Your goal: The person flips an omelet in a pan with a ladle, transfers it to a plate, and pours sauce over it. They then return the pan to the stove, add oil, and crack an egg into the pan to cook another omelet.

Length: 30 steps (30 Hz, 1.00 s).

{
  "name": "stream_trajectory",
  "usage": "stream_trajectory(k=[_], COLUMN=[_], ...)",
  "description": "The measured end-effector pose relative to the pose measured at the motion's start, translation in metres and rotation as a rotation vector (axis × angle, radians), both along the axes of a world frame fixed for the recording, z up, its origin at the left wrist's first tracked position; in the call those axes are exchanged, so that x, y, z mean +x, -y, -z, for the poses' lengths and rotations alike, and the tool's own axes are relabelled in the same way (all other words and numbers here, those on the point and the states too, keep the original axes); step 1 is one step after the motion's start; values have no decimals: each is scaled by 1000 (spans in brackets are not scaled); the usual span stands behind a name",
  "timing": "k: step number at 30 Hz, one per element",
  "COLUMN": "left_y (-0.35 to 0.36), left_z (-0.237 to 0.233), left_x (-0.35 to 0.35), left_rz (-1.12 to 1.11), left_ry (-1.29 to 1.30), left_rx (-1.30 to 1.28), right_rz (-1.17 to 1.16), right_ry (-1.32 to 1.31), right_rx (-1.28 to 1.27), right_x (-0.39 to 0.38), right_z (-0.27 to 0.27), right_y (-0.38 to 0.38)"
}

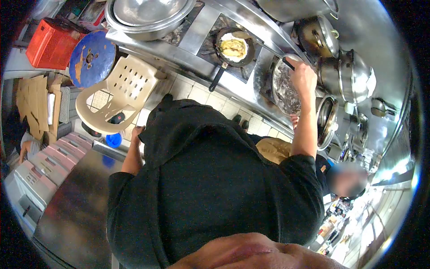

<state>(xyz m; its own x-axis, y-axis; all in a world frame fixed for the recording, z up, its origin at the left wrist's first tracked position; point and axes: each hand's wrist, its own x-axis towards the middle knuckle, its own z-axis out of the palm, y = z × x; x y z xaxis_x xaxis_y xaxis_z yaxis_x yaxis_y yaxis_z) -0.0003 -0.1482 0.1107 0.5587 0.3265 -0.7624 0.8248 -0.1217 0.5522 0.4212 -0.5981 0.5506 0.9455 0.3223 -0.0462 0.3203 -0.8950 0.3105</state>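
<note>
My right hand [303, 80] is closed around the dark handle of a long spatula [268, 47] over the stove. Its blade reaches the far rim of a black frying pan [254, 54], where yellow, egg-like food [234, 47] lies on a white layer. The pan's handle points toward me, with no hand on it. Below my right hand is a large round pan [286, 92] with a whitish, streaked inside. My left hand [137, 132] hangs low at my side near a beige plastic chair [130, 74]; its fingers are partly hidden.
Metal bowls [152, 13] stand at the left of the stove, lidded pots [347, 76] at the right. Another person [273, 150] is close on my right; fingers [294, 120] show at the round pan's edge. A blue round stool [92, 58] and red crate [49, 45] are left.
</note>
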Motion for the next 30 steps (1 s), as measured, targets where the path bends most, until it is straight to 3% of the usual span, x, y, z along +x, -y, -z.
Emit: stream_trajectory(k=[4,14,17,20,22,24,30], left_y=[0,-7,-8,-6,-7,-5,0], left_z=[1,-17,-2,0,8,9,1], left_x=[13,21,10,5,1,-1,3], left_rz=[-72,-43,50,116,140,76,-36], left_ry=[-53,1,28,-8,4,1,-16], left_rx=[-22,-40,34,115,141,115,39], right_rz=[-75,-164,-191,-37,-100,-178,-102], right_ry=[107,159,113,-47,-29,-3,-45], right_rx=[84,-79,-105,-88,-80,-100,-75], right_x=[7,32,43,45,47,51,21], right_z=[28,48,41,18,12,9,-13], right_y=[3,6,8,-7,-4,6,7])
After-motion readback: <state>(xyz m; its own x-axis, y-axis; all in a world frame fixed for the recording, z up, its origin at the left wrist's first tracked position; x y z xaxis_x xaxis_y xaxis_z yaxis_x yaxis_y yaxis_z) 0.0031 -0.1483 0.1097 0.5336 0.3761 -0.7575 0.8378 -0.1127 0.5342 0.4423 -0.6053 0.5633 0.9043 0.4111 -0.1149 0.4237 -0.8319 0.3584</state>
